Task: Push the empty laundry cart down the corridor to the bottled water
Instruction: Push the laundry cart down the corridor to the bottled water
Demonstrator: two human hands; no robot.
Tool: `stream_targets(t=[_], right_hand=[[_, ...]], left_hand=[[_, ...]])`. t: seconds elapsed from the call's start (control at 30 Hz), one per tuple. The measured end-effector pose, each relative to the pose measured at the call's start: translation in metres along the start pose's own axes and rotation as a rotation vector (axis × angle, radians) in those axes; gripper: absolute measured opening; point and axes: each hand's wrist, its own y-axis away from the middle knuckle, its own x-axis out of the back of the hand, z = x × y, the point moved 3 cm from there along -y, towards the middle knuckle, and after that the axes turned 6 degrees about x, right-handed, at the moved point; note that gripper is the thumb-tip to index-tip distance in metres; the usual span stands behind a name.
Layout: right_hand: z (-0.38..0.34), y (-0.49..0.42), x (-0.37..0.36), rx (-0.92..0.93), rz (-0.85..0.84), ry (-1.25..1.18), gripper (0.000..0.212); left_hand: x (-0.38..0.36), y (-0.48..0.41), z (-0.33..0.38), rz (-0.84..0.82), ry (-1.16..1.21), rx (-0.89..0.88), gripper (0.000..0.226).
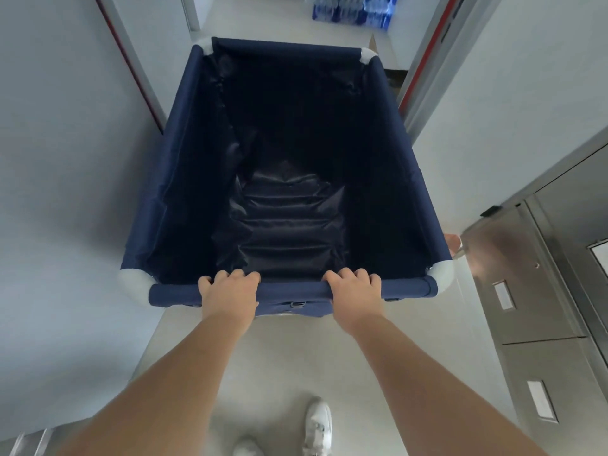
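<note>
Head view: the laundry cart is seen directly ahead of the person, its near rim gripped by both hands. The left hand is closed over the padded near bar left of centre, and the right hand is closed over the same bar right of centre; the two hands are set apart, with a stretch of bare bar and a small buckle between them. The cart is made of dark navy fabric stretched over a frame, with pale rounded caps at its four corners. Its inside is lined with shiny dark material that is creased at the bottom, and nothing is seen lying in it. The cart stands on a pale floor in a narrow corridor, between a white wall on the left and steel cabinet doors on the right. Packs of bottled water in blue wrap are stacked on the floor at the far end, well beyond the cart's far rim. White shoes are visible below.
</note>
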Motion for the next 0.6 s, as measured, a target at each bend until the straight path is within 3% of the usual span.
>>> stream_targets(t=[0.3,0.6], right_hand=[[0.015,-0.069,0.026,0.023,-0.121,-0.054,0.056],[0.029,-0.134,0.043,0.066,-0.043,-0.043,0.055]], left_hand=[[0.032,-0.065,0.008,-0.097,0.002,0.021,0.029],[0.055,-0.129,0.015,-0.091,0.016,0.051,0.029]])
